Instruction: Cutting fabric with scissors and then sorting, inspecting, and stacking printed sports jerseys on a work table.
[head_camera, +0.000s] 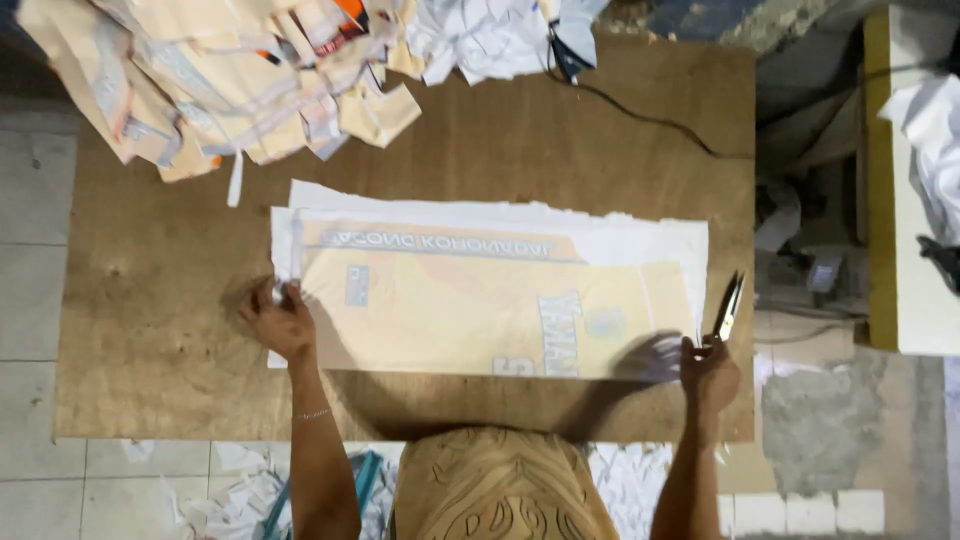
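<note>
Big woven sack sheet (480, 300), white w/ a pale yellow-orange printed panel, lies flat across the middle of the brown table (150, 330), long side running left-right, ragged white edges top & right; looks like more than one layer, a second white edge sticks out at the upper left. Left hand (282, 320) sits on the sheet's near-left corner, fingers curled over the edge, pinching or pressing it – can't tell which. Right hand (708, 372) is at the near-right corner, closed round the handles of metal scissors (729, 305), blades pointing away from the person, slightly parted, just beside the sheet's right edge; the sheet corner next to that hand is motion-blurred. Both forearms reach in from the bottom, thin bracelet on the left wrist. Far-left of the table: loose heap of cut sack pieces (200, 80), same yellow/white material, w/ crumpled white scraps (480, 35) next to it at top centre. Black cable (640, 118) snakes across the far-right of the table. Paper offcuts (240, 490) on the tiled floor near the person. White surface w/ yellow edge (905, 200) at far right, well apart.
</note>
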